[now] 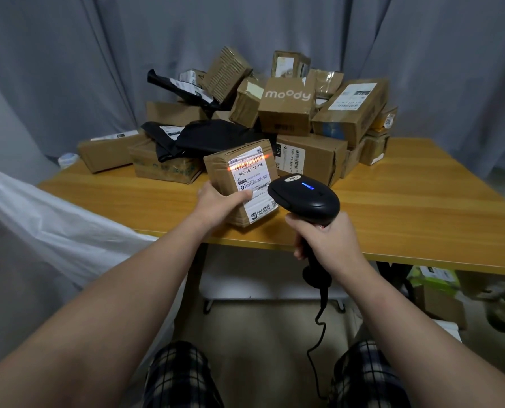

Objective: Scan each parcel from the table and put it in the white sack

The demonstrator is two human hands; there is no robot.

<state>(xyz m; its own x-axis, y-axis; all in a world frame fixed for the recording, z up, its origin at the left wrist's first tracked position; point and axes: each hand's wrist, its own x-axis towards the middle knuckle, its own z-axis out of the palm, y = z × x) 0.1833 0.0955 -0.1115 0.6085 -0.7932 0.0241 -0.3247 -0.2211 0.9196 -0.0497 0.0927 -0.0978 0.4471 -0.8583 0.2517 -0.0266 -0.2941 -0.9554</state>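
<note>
A: Where do we find the parcel (227, 172)?
B: We note it at the table (407, 207) edge, left hand (216, 203) fingers (243, 196) gripping it; right hand (327, 240) fingers clasp the scanner (307, 198), beam (250, 164) on its label (255, 187).

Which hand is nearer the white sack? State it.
Left. The left hand, holding the parcel, is right of the white sack; the right hand, gripping the scanner, is farther right.
</note>
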